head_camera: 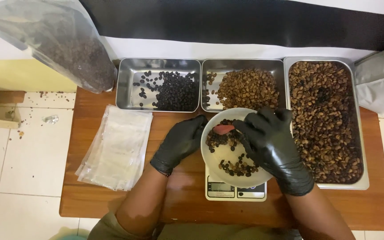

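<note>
A white bowl (227,160) with dark and brown coffee beans sits on a small digital scale (235,190) on the wooden table. My left hand (181,141), in a black glove, holds the bowl's left rim. My right hand (270,144), also gloved, reaches into the bowl from the right and holds a small red scoop (223,129) over the beans.
Three metal trays stand behind the bowl: dark beans (158,84), light brown beans (245,86), and a large tray of mixed beans (325,120). Clear plastic bags (116,146) lie at the left. A big bag of beans (63,44) hangs top left; a grey bag (381,80) stands right.
</note>
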